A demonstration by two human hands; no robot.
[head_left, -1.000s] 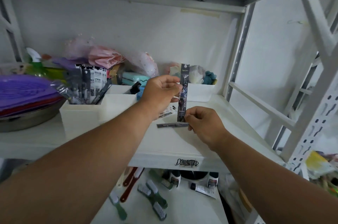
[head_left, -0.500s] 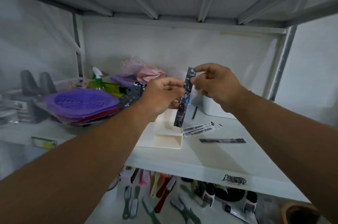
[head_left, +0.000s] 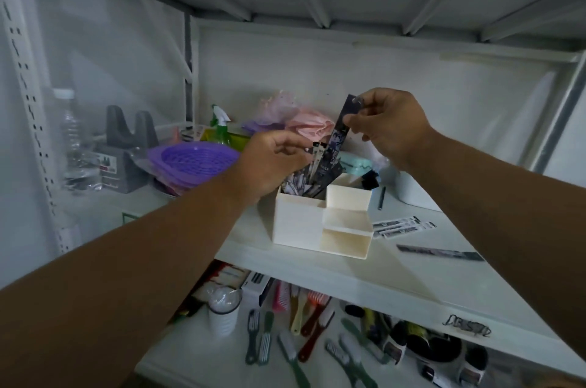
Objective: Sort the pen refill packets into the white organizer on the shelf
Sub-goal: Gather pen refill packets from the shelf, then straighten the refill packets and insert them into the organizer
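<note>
The right hand (head_left: 391, 129) pinches the top end of a dark refill packet (head_left: 336, 143), fingers (head_left: 355, 119) clamped on it. Its long axis runs steeply down and left, the lower end already among the packets standing in the far-left compartment of the white organizer (head_left: 298, 222) on the shelf (head_left: 412, 279). The left hand (head_left: 272, 162) is just left of that compartment, fingers curled at the standing packets (head_left: 304, 180); whether it grips them I cannot tell. The drop looks to be straight down from the right hand, the nearer one
</note>
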